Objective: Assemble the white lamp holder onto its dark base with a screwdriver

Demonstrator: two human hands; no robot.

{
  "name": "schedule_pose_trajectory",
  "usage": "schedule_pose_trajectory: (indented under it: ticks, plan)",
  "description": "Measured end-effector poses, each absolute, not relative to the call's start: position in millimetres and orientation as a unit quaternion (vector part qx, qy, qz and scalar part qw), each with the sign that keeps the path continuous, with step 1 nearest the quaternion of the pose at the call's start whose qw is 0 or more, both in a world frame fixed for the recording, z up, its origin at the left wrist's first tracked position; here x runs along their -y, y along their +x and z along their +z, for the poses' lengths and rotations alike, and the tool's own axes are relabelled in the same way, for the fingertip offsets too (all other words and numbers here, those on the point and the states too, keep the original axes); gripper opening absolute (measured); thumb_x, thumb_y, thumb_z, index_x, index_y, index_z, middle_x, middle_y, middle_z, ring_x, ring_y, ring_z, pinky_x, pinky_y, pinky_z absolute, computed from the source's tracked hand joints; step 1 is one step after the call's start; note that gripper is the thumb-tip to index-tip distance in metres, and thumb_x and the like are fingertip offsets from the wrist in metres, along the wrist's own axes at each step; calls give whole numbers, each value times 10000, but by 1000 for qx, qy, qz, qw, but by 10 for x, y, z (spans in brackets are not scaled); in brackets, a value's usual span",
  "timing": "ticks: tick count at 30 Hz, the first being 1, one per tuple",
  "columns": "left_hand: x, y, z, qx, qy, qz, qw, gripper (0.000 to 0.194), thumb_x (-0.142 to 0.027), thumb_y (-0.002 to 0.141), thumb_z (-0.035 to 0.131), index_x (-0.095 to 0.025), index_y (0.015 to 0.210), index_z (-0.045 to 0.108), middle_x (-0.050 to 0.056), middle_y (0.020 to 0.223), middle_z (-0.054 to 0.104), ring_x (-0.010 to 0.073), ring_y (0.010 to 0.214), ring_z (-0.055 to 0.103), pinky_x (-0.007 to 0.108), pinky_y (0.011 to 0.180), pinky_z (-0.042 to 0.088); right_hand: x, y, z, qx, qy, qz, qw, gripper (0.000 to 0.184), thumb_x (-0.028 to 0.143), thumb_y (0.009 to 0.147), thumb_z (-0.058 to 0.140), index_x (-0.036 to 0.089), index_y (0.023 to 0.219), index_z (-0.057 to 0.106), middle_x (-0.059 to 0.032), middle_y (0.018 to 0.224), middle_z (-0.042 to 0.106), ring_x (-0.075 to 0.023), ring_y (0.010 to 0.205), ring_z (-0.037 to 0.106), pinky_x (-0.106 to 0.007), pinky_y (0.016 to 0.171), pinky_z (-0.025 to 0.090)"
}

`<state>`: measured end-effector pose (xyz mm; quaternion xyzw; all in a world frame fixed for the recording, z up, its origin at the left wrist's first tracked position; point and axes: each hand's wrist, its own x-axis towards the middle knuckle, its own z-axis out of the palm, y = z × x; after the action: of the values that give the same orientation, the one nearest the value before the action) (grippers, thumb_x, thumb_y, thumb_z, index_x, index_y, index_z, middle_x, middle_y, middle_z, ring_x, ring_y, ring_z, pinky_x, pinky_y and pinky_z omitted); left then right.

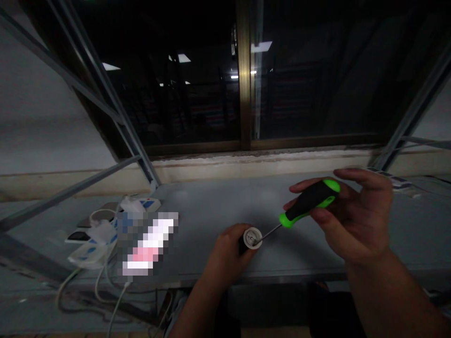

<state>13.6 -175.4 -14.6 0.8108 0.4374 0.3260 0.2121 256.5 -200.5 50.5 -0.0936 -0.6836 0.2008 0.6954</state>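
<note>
My left hand is closed around a small round part with a pale circular face, held just above the grey tabletop. My right hand grips the black and green handle of a screwdriver. Its thin metal shaft slants down to the left and its tip rests on the face of the round part. Most of the part's body is hidden inside my left fingers.
White power strips with blue markings, a coiled cable and trailing cords lie at the table's left, beside a blurred-out patch. A dark window and its sill run behind the table. Slanted metal frame bars stand at both sides.
</note>
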Motion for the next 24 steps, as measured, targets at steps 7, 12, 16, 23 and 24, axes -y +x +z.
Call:
schedule_pose_trajectory:
  ticks: [7, 12, 16, 23, 24]
  plan:
    - [1821, 125, -99, -426, 805, 334, 242, 285, -231, 852, 756, -218, 1129, 691, 34, 1081, 735, 191, 987, 689, 328, 885, 508, 1735, 2374, 447, 697, -60, 185, 690, 747, -45, 741, 768, 323, 1374, 620, -54, 1179, 769, -225, 910, 797, -295, 629, 700]
    - [1848, 121, -57, -443, 796, 320, 260, 245, -223, 853, 745, -219, 1093, 696, 37, 1054, 732, 192, 960, 687, 331, 852, 510, 1655, 2333, 492, 715, -74, 177, 672, 719, -13, 731, 794, 290, 1369, 662, -60, 1065, 778, -258, 936, 793, -293, 578, 689]
    - [1862, 115, -34, -453, 792, 313, 264, 252, -229, 856, 740, -226, 1103, 691, 29, 1053, 729, 187, 947, 688, 324, 834, 512, 1613, 2325, 505, 713, -65, 149, 682, 684, 8, 714, 811, 246, 1344, 691, -63, 981, 790, -245, 853, 795, -250, 510, 659]
    - [1861, 120, -35, -454, 797, 310, 251, 231, -214, 853, 731, -220, 1079, 687, 20, 1014, 727, 176, 911, 687, 307, 800, 507, 1603, 2328, 530, 722, -40, 143, 676, 728, -70, 657, 784, 164, 1340, 689, -70, 997, 787, -225, 812, 789, -241, 500, 649]
    - [1861, 122, -35, -454, 797, 311, 251, 233, -214, 852, 731, -219, 1081, 687, 21, 1016, 729, 176, 910, 690, 306, 798, 508, 1608, 2333, 523, 727, -46, 141, 671, 733, -57, 665, 793, 178, 1351, 685, -68, 998, 785, -214, 799, 784, -241, 510, 648]
